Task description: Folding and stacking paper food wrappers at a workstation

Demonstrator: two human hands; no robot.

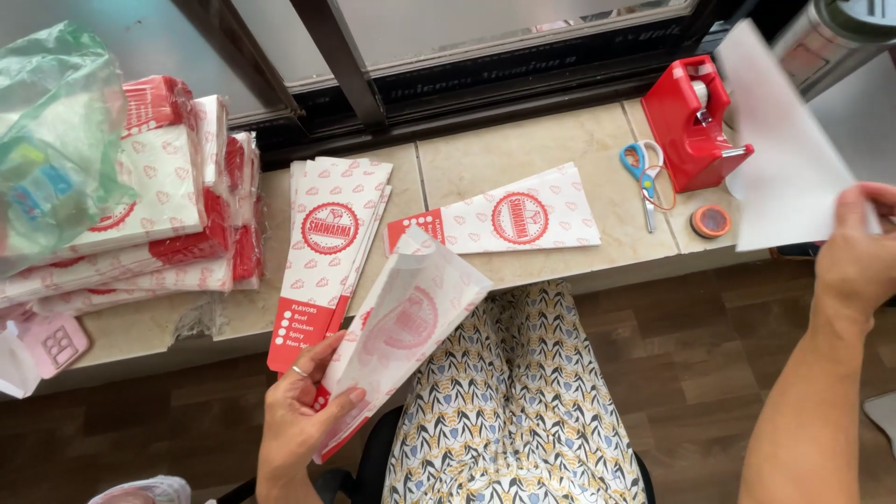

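My left hand (303, 411) grips a long white paper bag with red print (406, 322) by its lower end, its back side up, tilted toward the ledge. My right hand (854, 257) pinches a plain white paper sheet (779, 159) at its lower corner, raised at the far right beside a red tape dispenser (693, 117). A small stack of the same printed bags (329, 247) lies on the stone ledge (523, 149) by my left hand. One single printed bag (509, 222) lies flat in the middle of the ledge.
Wrapped bundles of printed bags (163, 201) are stacked at the left under a green plastic bag (51, 140). Blue-handled scissors (644, 168) and a small tape roll (711, 221) lie near the dispenser. A pink object (54, 343) sits at the ledge's left edge. My patterned lap (513, 401) is below.
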